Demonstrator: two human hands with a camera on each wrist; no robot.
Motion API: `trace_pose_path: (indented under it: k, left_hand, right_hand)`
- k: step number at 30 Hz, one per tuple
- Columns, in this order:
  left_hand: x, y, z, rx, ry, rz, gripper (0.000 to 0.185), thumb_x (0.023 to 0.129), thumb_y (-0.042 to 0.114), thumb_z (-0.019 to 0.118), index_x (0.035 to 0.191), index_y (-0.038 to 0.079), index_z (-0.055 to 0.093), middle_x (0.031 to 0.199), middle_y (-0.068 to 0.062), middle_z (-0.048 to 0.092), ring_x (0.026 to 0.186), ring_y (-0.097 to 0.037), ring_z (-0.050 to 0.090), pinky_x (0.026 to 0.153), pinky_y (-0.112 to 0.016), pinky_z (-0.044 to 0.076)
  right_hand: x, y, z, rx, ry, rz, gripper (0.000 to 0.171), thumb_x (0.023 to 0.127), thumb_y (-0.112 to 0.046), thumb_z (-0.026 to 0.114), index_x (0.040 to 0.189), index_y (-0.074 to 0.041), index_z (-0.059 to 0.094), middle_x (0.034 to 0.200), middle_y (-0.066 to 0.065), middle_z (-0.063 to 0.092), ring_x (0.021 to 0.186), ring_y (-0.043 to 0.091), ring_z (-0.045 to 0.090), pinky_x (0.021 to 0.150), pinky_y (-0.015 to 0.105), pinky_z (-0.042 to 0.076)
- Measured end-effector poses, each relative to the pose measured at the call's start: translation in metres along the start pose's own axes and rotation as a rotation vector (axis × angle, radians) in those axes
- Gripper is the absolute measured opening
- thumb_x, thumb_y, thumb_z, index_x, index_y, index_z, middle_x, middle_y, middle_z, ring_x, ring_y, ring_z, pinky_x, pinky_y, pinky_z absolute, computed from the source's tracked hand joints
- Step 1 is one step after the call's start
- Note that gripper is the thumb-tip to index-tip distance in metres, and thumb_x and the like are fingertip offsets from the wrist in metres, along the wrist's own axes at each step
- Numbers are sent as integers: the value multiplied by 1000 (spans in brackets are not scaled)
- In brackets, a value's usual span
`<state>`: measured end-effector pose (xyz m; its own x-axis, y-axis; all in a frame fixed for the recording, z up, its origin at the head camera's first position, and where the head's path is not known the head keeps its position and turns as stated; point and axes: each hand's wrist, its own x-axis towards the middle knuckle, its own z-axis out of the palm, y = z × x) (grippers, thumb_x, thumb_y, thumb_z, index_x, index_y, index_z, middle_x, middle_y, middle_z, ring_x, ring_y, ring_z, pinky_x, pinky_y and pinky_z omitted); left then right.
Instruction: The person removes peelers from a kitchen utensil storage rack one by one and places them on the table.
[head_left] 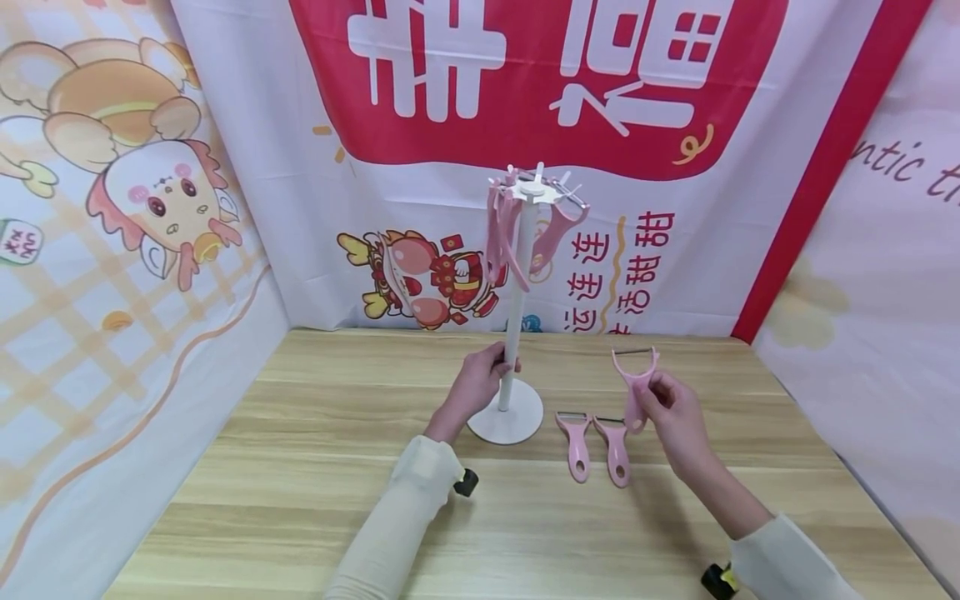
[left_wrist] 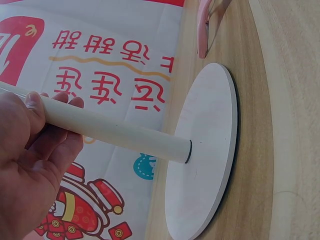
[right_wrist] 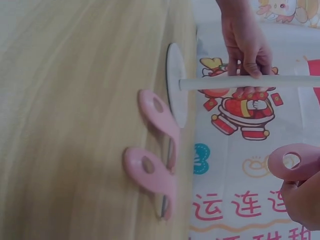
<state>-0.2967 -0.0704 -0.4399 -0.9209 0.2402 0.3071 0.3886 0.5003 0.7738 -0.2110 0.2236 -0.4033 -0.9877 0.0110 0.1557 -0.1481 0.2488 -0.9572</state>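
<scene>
Steadying the white stand (head_left: pixel 517 310), it seems, the left hand (head_left: pixel 482 379) is wrapped round its pole (head_left: pixel 513 337). Right of the stand, a pink peeler (head_left: pixel 637 390) is pinched at its handle (head_left: pixel 634 412) by the right hand (head_left: pixel 681 418), perhaps so the blade (head_left: pixel 633 351) is left untouched; its long side is held nearly upright, blade up.

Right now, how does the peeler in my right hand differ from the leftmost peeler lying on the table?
The held peeler is raised above the table, while the leftmost peeler lies on it. Your right hand grips the held peeler; neither of your hands touches the leftmost peeler. Both are pink, with a metal blade across a forked head and a hole in the handle.
</scene>
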Motion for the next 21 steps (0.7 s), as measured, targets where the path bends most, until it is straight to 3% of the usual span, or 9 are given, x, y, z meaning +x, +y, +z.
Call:
trace_pose_path:
  k: [9, 21]
  left_hand:
    - [0, 1, 0, -13, -10, -17, 20, 103, 9, 51, 118, 2, 63, 100, -5, 70, 110, -27, 67, 104, -51, 52]
    - [-1, 2, -1, -8, -7, -23, 15, 103, 10, 51, 111, 10, 64, 99, -3, 70, 110, -25, 66, 104, -49, 52]
  right_hand:
    - [-4, 15, -5, 7, 3, 39, 23, 104, -16, 52, 112, 5, 54, 90, -9, 57, 82, 4, 55, 70, 16, 54]
    - [-10, 32, -10, -30, 38, 40, 21, 102, -9, 54, 106, 11, 55, 82, -7, 56, 75, 3, 52, 64, 18, 51]
